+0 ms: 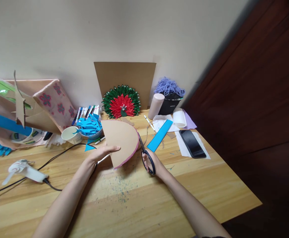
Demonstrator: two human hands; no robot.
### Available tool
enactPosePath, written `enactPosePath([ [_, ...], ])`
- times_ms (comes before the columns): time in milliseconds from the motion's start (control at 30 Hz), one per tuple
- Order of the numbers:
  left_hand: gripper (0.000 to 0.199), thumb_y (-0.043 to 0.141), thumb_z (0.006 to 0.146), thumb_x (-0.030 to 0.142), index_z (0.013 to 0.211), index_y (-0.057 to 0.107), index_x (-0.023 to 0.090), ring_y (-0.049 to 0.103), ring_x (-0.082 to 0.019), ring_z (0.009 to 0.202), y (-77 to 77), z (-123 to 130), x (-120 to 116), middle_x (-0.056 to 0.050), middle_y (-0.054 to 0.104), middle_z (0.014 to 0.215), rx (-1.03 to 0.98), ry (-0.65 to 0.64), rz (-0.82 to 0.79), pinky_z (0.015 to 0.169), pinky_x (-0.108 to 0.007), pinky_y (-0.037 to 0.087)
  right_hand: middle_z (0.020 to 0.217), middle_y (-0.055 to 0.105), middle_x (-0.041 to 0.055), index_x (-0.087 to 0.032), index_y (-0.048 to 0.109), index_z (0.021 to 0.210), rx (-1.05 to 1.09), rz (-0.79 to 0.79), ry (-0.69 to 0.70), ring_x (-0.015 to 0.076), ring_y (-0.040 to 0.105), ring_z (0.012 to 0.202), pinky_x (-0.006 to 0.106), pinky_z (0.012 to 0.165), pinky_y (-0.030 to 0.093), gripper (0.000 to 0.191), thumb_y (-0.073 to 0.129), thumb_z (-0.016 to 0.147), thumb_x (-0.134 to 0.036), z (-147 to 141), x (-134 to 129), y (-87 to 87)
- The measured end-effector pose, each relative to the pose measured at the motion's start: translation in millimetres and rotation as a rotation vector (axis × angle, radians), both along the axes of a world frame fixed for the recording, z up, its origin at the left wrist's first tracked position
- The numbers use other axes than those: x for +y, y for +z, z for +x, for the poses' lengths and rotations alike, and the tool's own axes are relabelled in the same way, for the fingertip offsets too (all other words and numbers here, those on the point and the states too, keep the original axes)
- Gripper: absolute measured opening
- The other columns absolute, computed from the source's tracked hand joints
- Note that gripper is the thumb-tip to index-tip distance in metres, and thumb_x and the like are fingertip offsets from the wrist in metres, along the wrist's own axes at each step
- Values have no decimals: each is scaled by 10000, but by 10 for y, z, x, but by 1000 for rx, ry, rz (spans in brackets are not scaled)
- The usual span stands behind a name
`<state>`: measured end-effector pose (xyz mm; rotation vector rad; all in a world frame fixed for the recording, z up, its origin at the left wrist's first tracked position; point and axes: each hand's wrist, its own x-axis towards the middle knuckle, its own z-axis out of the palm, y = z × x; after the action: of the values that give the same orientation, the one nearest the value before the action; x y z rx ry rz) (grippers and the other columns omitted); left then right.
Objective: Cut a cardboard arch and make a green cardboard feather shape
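Note:
A half-round piece of brown cardboard (121,140) with a pink curved edge is held up over the table. My left hand (107,151) grips it near its straight left side, thumb on top. In my right hand (151,163) are black-handled scissors (152,165), their blades pointing up along the cardboard's right edge. Whether the blades touch the card is too small to tell. Right of the scissors lies a flat blue strip (160,135).
Behind stand a green and red fan-shaped ornament (121,101), a cardboard sheet (125,74) and a pink bottle (156,105). A phone (192,143) lies right. Left are a paper cup (71,135), blue scraps (88,126) and a corded glue gun (28,171).

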<state>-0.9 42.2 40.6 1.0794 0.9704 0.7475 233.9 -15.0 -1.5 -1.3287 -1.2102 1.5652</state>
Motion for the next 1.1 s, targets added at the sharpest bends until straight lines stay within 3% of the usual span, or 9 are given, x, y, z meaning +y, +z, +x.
enactPosePath([
  [133,672,779,554,277,1173,538,172,558,-295,1093,12,-25,23,-111,643,1123,-11,55,13,906,-385,473,347,382,-107,-202,447,672,81,6,-56,77,361,234,173,239,274,543,611,554,-706,20,16,-7],
  [333,551,696,677,390,1143,558,131,556,-288,1097,70,294,-109,-134,609,1182,12,250,84,937,-404,440,427,491,-39,-194,461,713,259,-55,-116,131,532,379,279,441,489,802,221,487,-925,-1,80,183],
  [433,487,676,702,407,1083,584,118,544,-282,1116,53,578,-264,-148,610,1181,103,420,82,979,-394,404,488,521,-23,-183,497,716,301,-57,-94,145,557,437,315,514,517,703,400,544,-858,-16,98,220],
  [567,441,653,730,399,1065,590,120,534,-245,1136,-39,849,-450,-133,600,1202,60,544,99,1011,-353,371,559,528,-21,-186,496,683,162,176,-148,140,546,502,279,533,502,410,659,642,-560,-31,81,217],
  [667,410,665,712,408,1002,618,122,570,-240,1075,-96,900,-521,-124,645,1124,33,496,84,971,-341,400,540,483,-46,-190,491,713,103,230,-237,122,498,482,264,509,482,374,701,634,-489,9,67,253],
  [767,368,642,697,497,744,649,132,643,-241,779,-102,864,-537,-107,705,789,99,315,24,795,-347,475,528,470,-54,-195,497,732,68,225,-260,124,483,479,273,503,483,399,727,598,-491,74,76,309],
  [867,468,543,724,596,517,566,177,592,-201,593,-68,807,-514,-64,623,558,235,225,50,694,-319,458,516,493,-37,-193,503,703,125,168,-215,138,518,485,289,527,500,429,647,635,-591,101,98,319],
  [1000,528,427,765,640,486,521,201,552,-186,595,-22,751,-467,-45,578,540,332,244,121,695,-302,421,504,524,-23,-181,526,734,333,-24,-120,135,543,447,284,501,494,542,486,675,-718,50,94,250],
  [1100,524,419,763,645,505,523,201,548,-191,614,-26,733,-459,-48,586,568,347,241,141,701,-308,410,508,527,-18,-166,534,658,273,83,-63,125,553,480,264,551,483,432,557,732,-591,2,56,218],
])
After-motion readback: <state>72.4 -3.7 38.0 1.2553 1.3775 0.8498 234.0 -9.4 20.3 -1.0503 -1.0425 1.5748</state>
